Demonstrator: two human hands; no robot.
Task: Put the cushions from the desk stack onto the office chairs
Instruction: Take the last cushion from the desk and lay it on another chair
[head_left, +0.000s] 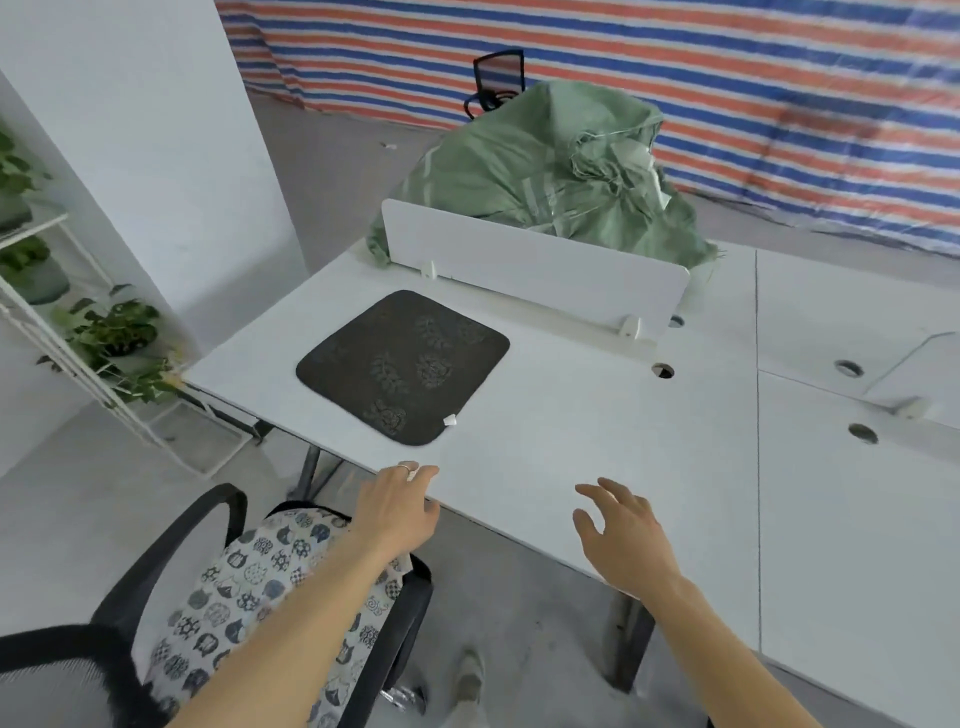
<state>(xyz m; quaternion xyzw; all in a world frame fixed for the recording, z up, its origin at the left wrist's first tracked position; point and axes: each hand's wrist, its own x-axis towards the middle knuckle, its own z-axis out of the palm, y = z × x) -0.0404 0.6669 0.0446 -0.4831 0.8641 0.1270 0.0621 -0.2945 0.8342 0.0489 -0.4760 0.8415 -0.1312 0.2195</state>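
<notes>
From the head camera I see one dark cushion (402, 366) with a faint leaf pattern lying flat on the white tabletop (597, 441), just in front of the low white divider panel (535, 262). A second cushion, the cat-print cushion (244, 571), lies on the seat of the black office chair (171, 545) at lower left, partly hidden by my left forearm. My left hand (397, 506) is empty, its relaxed fingers resting at the near edge of the tabletop, near the dark cushion but not touching it. My right hand (621, 535) hovers over the same edge with its fingers spread, holding nothing. Behind the divider sits a bulky green sack (545, 171), and another office chair (496, 83) stands beyond it.
</notes>
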